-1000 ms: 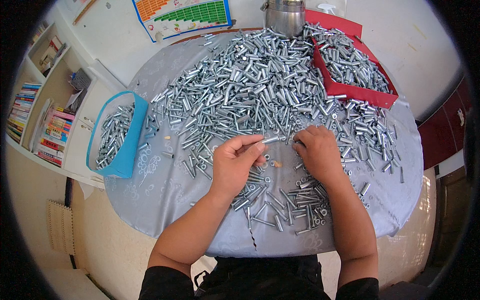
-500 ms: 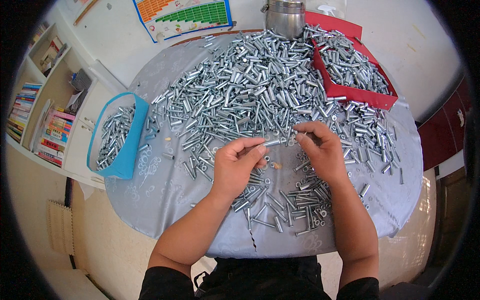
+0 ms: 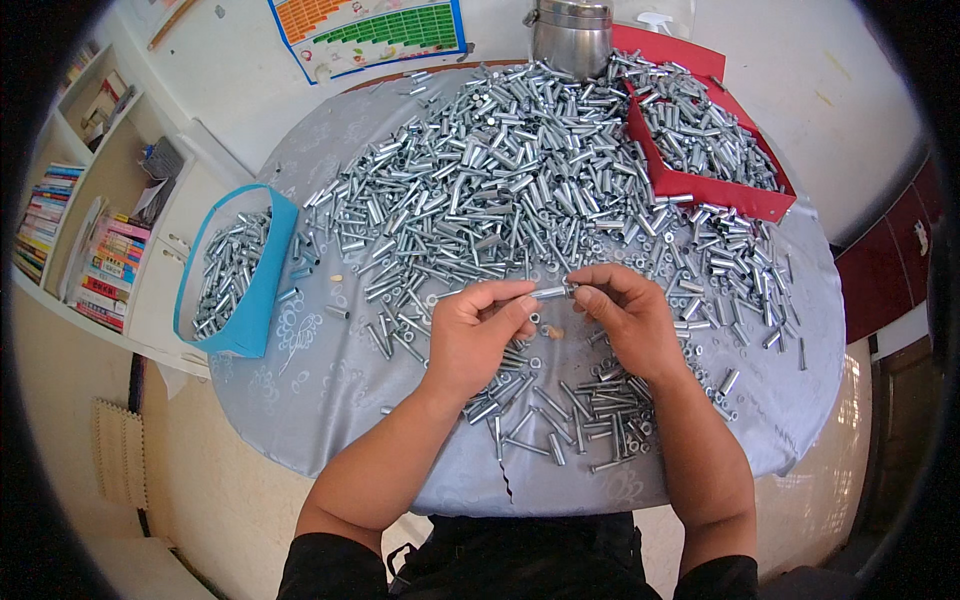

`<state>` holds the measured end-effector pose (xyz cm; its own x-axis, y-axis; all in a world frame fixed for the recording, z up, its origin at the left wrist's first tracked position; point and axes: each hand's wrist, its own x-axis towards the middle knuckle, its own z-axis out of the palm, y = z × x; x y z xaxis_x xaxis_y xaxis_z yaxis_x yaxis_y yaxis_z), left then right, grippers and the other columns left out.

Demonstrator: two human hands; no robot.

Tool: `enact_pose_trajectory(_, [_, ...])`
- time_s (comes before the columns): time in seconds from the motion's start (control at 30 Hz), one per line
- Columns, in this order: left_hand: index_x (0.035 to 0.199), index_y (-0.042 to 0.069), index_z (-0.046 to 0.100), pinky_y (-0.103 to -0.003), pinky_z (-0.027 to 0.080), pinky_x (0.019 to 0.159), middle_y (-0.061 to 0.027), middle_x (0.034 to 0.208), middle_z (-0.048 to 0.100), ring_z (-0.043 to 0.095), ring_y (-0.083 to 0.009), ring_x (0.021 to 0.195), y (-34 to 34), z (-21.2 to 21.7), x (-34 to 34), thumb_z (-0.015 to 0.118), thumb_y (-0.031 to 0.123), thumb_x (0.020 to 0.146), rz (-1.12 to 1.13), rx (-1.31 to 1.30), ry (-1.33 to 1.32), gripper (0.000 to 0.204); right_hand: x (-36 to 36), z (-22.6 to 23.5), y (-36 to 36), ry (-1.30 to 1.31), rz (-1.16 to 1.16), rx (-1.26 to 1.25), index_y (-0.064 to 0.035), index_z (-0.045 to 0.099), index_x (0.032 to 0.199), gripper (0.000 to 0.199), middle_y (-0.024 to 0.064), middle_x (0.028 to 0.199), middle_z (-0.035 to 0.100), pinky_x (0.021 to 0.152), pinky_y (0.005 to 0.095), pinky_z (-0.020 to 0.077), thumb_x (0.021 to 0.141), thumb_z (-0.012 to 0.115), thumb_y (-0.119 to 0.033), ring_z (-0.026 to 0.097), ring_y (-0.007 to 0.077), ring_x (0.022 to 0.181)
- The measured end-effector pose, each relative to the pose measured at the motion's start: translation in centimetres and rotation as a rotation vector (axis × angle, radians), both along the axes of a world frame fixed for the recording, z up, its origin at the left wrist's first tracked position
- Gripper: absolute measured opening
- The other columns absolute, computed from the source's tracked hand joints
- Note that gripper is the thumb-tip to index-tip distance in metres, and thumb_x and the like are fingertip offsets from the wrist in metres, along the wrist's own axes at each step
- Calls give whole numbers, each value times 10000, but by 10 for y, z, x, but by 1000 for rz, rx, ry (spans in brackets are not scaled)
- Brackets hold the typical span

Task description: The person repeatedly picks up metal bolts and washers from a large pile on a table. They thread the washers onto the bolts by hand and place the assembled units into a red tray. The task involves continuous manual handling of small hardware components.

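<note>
Between both hands, just above the table, a silvery metal sleeve on a bolt [image 3: 549,293] lies almost level. My left hand [image 3: 481,325] is closed round its left end with thumb and forefinger. At its right end, my right hand [image 3: 630,316] pinches a small dark-looking piece, perhaps a nut; the fingers partly hide it. Loose sleeves, bolts and nuts [image 3: 600,405] lie below and between my forearms. A much larger heap of the same metal parts [image 3: 500,180] spreads just beyond my hands.
A blue box [image 3: 262,300] of metal parts stands at the left, a red box [image 3: 725,199] of them at the far right. Behind the heap is a steel canister [image 3: 572,40]. A grey cloth [image 3: 330,420] covers the round table. Bookshelves [image 3: 100,190] stand at left.
My right hand has moved left and slightly down, and its fingertips now meet the right end of the sleeve. My left hand has barely moved.
</note>
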<state>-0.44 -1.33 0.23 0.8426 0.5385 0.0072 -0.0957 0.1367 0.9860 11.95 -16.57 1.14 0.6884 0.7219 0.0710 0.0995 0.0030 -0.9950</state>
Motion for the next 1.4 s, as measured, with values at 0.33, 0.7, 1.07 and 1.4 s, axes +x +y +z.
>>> enact_pose_trajectory(0.33, [1042, -14, 688, -206, 521, 609, -61, 828, 692, 629, -83, 676, -4, 4, -2, 662, 34, 873, -51, 46, -23, 178, -3, 0, -3, 2, -74, -194, -24, 645, 768, 321, -19, 612, 535, 526, 231, 368, 954, 584, -279, 474, 62, 579])
enact_pose_trajectory(0.7, [1052, -32, 673, -240, 546, 638, -96, 867, 697, 647, -117, 701, 0, 3, -2, 652, 29, 877, -19, -4, -22, 187, -5, -4, 0, -115, -45, 6, -7, 646, 926, 202, -8, 730, 588, 600, 228, 413, 932, 616, -207, 516, 65, 664])
enact_pose_trajectory(1.07, [1051, -31, 672, -234, 548, 635, -79, 850, 691, 639, -111, 700, -1, 2, -2, 651, 28, 877, -29, -9, -35, 185, -4, -5, 1, -126, -8, 54, 2, 640, 999, 231, 21, 795, 622, 631, 241, 433, 936, 609, -217, 542, 81, 704])
enact_pose_trajectory(1.4, [1050, -25, 673, -228, 542, 631, -77, 858, 692, 637, -108, 695, -1, 1, -2, 650, 33, 879, -37, -7, -34, 182, -4, -5, 2, -107, -11, 187, 20, 621, 1014, 252, 32, 832, 629, 656, 246, 460, 951, 583, -221, 555, 81, 721])
